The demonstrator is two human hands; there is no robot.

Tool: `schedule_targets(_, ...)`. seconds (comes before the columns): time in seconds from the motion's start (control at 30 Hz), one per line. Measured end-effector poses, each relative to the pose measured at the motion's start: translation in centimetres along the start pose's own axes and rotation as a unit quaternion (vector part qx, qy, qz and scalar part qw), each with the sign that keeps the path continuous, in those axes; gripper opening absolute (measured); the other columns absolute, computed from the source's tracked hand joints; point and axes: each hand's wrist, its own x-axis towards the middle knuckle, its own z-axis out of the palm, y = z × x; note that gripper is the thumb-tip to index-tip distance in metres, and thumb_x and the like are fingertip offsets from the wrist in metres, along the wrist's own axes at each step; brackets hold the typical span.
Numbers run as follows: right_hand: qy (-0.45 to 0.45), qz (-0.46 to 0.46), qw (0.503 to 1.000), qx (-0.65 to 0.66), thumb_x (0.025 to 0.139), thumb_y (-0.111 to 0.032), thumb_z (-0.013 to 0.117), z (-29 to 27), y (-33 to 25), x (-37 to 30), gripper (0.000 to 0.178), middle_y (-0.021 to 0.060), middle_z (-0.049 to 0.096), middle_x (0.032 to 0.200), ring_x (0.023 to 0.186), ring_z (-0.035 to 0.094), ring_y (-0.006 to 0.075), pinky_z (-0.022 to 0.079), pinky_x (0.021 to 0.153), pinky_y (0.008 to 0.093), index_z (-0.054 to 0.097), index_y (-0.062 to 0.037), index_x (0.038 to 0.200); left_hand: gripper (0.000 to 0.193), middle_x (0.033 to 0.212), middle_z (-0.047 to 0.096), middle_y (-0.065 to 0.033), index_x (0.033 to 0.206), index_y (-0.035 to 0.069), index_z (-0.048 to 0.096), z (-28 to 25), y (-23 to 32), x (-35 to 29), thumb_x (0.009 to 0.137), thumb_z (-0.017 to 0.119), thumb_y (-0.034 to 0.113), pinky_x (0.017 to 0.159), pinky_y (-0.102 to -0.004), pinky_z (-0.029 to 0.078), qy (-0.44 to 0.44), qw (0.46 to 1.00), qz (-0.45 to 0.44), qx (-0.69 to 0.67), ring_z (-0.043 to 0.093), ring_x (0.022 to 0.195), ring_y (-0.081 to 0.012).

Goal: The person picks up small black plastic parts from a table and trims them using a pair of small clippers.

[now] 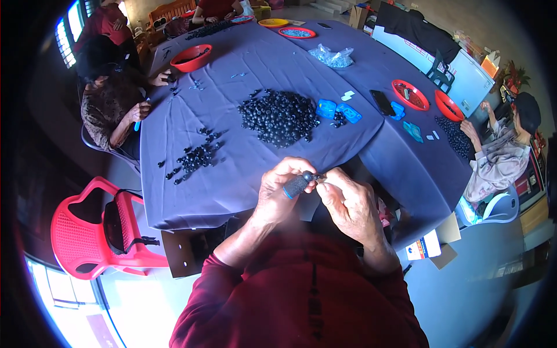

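A small black round piece point(307, 174) is sitting between the hands at the near table edge. The left hand point(277, 188) is gripping it, with a dark blue-edged sleeve point(295, 187) covering one digit; the right hand point(354, 209) is pinching narrowly beside it, perhaps on a tiny part, too small to tell. They seem to be working the piece; the next move is calling for a steady pinch. Behind, a black pile point(278, 119) is lying on the purple cloth point(331, 145). Printing is showing on a white-and-blue box point(429, 246).
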Motion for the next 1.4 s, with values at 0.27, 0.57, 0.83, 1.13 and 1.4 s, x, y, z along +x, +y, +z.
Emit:
schedule_targets(0.27,-0.021,0.031,0.999,0.007,0.085,-0.01,0.053,-0.2,0.2,-0.2,0.011,0.0102,0.057,0.069,0.056,0.056,0.0171,0.043,0.053,0.0259,0.055,-0.0005,0.089,0.021,0.086,0.056,-0.0087,0.095,-0.004,0.052,-0.3,-0.2,-0.1,0.079,0.061,0.006,0.065,-0.0199,0.046,0.012,0.999,0.012,0.045,0.055,0.072,-0.0106)
schedule_targets(0.57,-0.026,0.033,0.999,-0.013,0.084,-0.011,0.055,0.2,-0.3,-0.2,0.01,0.0124,0.053,0.064,0.052,0.053,0.0209,0.041,0.05,0.029,0.053,-0.0012,0.084,0.021,0.084,0.056,-0.0079,0.096,-0.004,0.053,-0.3,-0.1,0.0,0.078,0.061,0.004,0.066,-0.0207,0.044,-0.009,0.994,0.013,0.109,0.054,0.073,-0.0114)
schedule_targets(0.83,-0.02,0.06,0.998,0.026,0.087,-0.013,0.051,-0.2,0.1,-0.1,0.015,0.0081,0.062,0.072,0.058,0.054,0.0076,0.043,0.053,0.0231,0.054,0.0025,0.086,0.022,0.081,0.056,-0.0079,0.096,-0.004,0.053,-0.5,0.2,0.5,0.08,0.059,0.01,0.068,-0.0227,0.042,-0.028,0.997,-0.013,-0.069,0.052,0.073,-0.0122)
schedule_targets(1.13,-0.021,0.032,0.999,0.014,0.086,-0.009,0.052,0.0,0.2,-0.1,0.011,0.0081,0.062,0.073,0.06,0.059,0.0121,0.045,0.055,0.0238,0.054,0.0018,0.087,0.027,0.085,0.056,-0.0093,0.097,-0.005,0.051,-0.3,0.2,0.1,0.077,0.064,0.01,0.068,-0.0208,0.046,-0.012,0.998,-0.028,-0.05,0.056,0.074,-0.0114)
schedule_targets(1.4,-0.009,0.027,0.999,0.022,0.084,-0.009,0.054,-0.1,-0.1,0.1,0.01,0.0107,0.06,0.071,0.06,0.06,0.0163,0.044,0.053,0.0258,0.053,0.0012,0.085,0.025,0.087,0.056,-0.0093,0.096,-0.005,0.053,-0.1,0.3,0.2,0.077,0.063,0.007,0.065,-0.0198,0.047,0.003,1.0,-0.025,-0.009,0.057,0.073,-0.0109)
